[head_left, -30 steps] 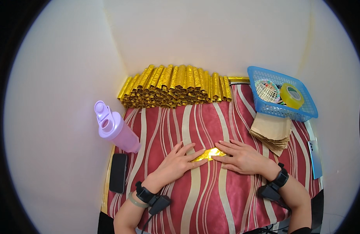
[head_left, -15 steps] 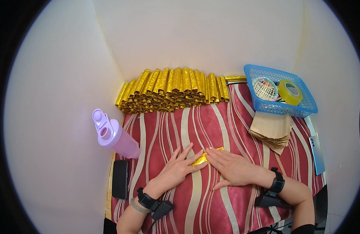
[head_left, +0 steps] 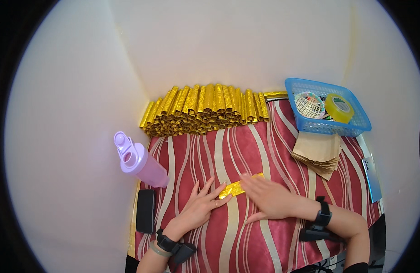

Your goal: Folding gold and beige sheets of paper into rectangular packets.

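Both hands are lying flat, fingers spread, on the striped red cloth (head_left: 264, 150) covering the tabletop. The left hand (head_left: 202, 207) and right hand (head_left: 269, 198) are pressing a crinkled gold foil strip (head_left: 239, 186) between them, gripping nothing

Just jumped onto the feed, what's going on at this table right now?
A person presses both hands flat on a narrow folded strip of gold foil paper lying on the red striped tablecloth. The left hand covers its near end, the right hand its far end. Behind lies a long stack of finished gold foil folds. A lilac plastic bottle stands left; a blue plastic basket and brown paper sheets sit right.
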The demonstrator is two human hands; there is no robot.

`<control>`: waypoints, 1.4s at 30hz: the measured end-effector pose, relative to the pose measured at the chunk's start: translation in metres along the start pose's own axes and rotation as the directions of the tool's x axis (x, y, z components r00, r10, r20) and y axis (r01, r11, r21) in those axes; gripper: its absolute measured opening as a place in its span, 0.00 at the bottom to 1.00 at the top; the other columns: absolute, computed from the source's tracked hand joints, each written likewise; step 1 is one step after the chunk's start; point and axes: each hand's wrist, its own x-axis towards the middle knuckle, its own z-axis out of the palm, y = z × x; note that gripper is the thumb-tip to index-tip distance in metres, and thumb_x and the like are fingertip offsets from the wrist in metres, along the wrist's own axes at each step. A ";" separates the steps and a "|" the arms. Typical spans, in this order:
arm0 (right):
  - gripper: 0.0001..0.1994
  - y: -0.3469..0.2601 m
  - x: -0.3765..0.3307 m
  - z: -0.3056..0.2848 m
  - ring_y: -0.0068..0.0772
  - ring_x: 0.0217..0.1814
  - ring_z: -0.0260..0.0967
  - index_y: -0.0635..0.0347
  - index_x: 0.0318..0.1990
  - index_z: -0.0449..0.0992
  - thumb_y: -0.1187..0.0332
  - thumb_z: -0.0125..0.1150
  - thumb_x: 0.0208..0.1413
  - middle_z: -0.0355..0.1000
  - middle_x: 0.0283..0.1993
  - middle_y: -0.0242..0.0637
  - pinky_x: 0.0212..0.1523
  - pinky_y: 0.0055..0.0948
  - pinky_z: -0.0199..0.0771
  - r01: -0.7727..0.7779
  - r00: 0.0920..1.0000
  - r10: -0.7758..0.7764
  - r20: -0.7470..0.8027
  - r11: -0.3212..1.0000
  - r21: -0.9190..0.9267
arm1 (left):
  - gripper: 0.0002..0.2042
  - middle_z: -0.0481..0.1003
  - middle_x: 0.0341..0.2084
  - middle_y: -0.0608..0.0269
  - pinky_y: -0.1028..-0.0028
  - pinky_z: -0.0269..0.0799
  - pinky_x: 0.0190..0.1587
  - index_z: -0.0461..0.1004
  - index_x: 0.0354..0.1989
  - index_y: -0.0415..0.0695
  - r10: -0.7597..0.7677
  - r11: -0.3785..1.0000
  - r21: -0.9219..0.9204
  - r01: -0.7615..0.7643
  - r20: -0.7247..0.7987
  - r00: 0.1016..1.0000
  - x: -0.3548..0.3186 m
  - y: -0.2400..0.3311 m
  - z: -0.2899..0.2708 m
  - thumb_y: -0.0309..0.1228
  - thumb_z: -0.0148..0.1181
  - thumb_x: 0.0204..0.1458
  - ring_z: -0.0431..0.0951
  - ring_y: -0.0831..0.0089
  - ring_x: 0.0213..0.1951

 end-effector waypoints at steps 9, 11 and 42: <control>0.51 0.014 -0.001 -0.001 0.53 0.77 0.44 0.77 0.67 0.52 0.33 0.52 0.54 0.48 0.72 0.62 0.74 0.41 0.47 -0.008 0.996 0.003 0.087 0.998 0.066 | 0.35 0.54 0.71 0.62 0.36 0.44 0.66 0.67 0.65 0.64 -0.003 1.000 -0.027 0.002 -0.020 1.000 -0.005 -0.001 0.002 0.15 0.50 0.48 0.45 0.46 0.73; 0.52 0.019 -0.009 -0.007 0.52 0.77 0.45 0.78 0.67 0.52 0.32 0.51 0.54 0.49 0.72 0.62 0.74 0.41 0.47 -0.022 0.997 0.023 0.076 1.000 -0.007 | 0.35 0.54 0.71 0.62 0.36 0.44 0.66 0.67 0.65 0.64 -0.008 0.999 -0.032 0.007 -0.020 1.000 -0.005 -0.001 0.003 0.15 0.50 0.48 0.44 0.46 0.73; 0.45 0.019 -0.005 -0.009 0.55 0.77 0.41 0.52 0.71 0.57 0.32 0.52 0.52 0.46 0.73 0.61 0.72 0.52 0.46 -0.015 0.988 0.023 0.153 0.999 -0.049 | 0.30 0.51 0.70 0.47 0.52 0.44 0.71 0.54 0.70 0.41 0.072 0.969 -0.224 -0.102 -0.136 0.988 0.032 0.015 -0.011 0.28 0.52 0.57 0.47 0.50 0.72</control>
